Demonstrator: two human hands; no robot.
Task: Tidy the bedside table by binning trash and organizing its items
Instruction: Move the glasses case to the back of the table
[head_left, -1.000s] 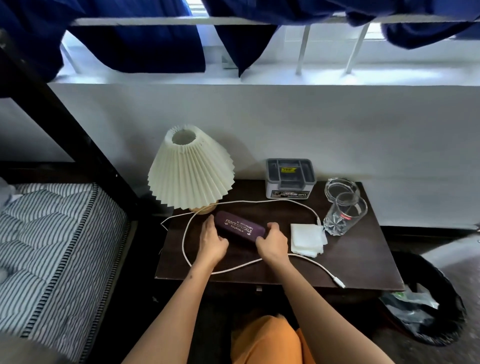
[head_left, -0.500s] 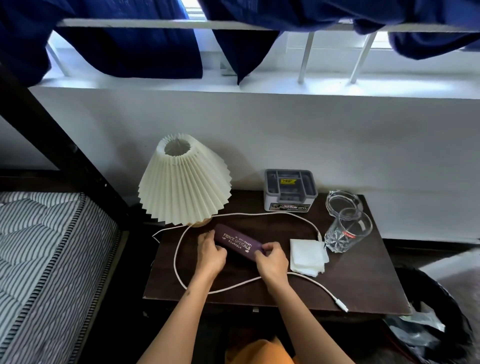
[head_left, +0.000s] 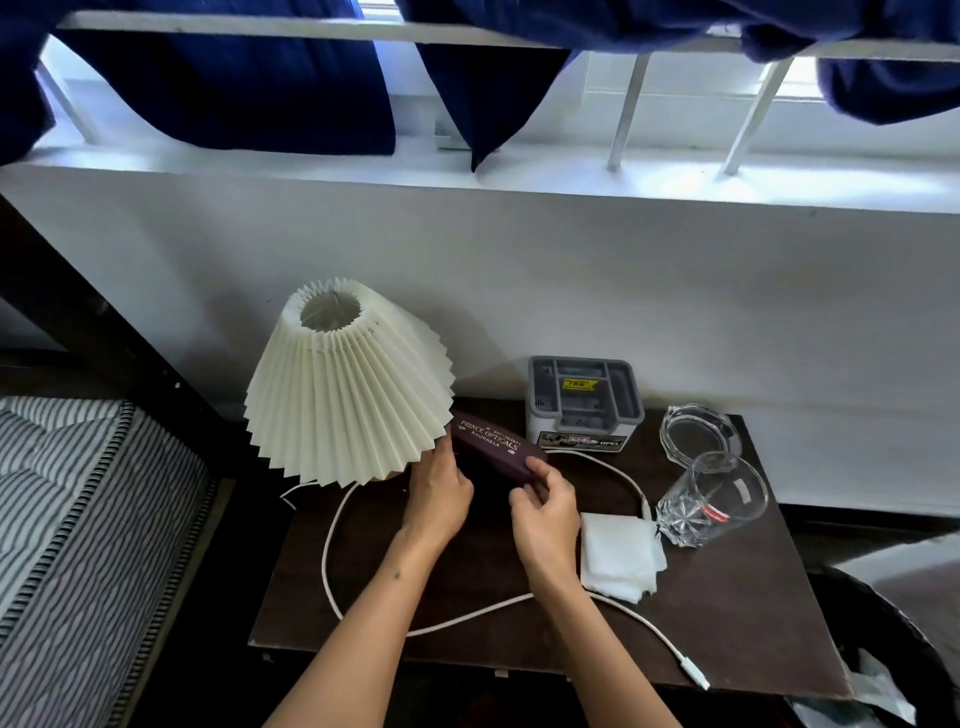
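A dark purple glasses case (head_left: 493, 448) with gold lettering lies slanted on the dark bedside table (head_left: 727, 613), just right of the pleated cream lamp (head_left: 345, 387). My left hand (head_left: 439, 493) grips its left end and my right hand (head_left: 545, 512) grips its right end. A white cable (head_left: 332, 571) loops around my hands and ends in a plug at the front right. A stack of white tissues (head_left: 618, 558) lies right of my right hand.
A grey organizer box (head_left: 582, 402) stands at the back of the table. A glass tumbler (head_left: 711, 499) and a glass ashtray (head_left: 696, 431) sit at the right. A black bin (head_left: 904, 649) stands at the lower right, a striped mattress (head_left: 78, 519) at the left.
Both hands have carried the glasses case away from the table's middle toward the back, close to the lamp. The camera has moved nearer.
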